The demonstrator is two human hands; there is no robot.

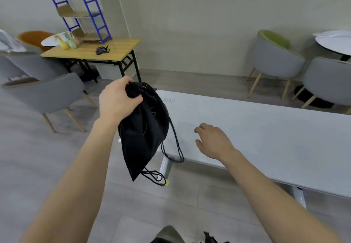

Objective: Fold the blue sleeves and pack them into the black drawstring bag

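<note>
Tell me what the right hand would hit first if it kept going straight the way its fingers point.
The right hand hovers over the white table, fingers pointing toward the black drawstring bag hanging from the left hand. Going straight on, it would probably meet the bag's dangling cords first, though depth is unclear.

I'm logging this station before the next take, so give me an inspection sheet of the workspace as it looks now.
Surface: grey table, bare apart from small scribbles near its far left corner.
Job's things: black drawstring bag hangs by its gathered neck; blue sleeves not seen.
Clutter: nothing seen on the grey table.
Grippers: left hand clenched on the bag's neck; right hand open, palm down above the table.
Cables: bag cords dangle past the table edge.
Surroundings: wooden table with blue rack; grey chairs.
</note>
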